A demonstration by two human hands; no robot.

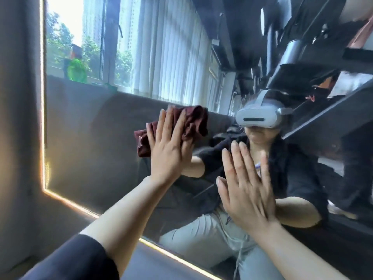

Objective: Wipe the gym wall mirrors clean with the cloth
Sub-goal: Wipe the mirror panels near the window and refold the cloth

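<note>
**Flat palm presses cloth to gym mirror**

A person's left hand [168, 146] lies flat against the wall mirror [96, 138], fingers straight and close together, pinning a crumpled maroon cloth [191, 124] to the glass. The cloth bunches out above and to both sides of the fingers, well in from the mirror's lit left edge [42, 98]. The right hand [247, 190] is spread, fingers straight and slightly apart, palm toward the mirror lower and further from that edge; whether it touches the glass cannot be told. In the mirror appear a grey headset [260, 115], a dark top, pale trousers, a window with white vertical blinds [165, 51] and dark gym equipment [302, 47].
</note>
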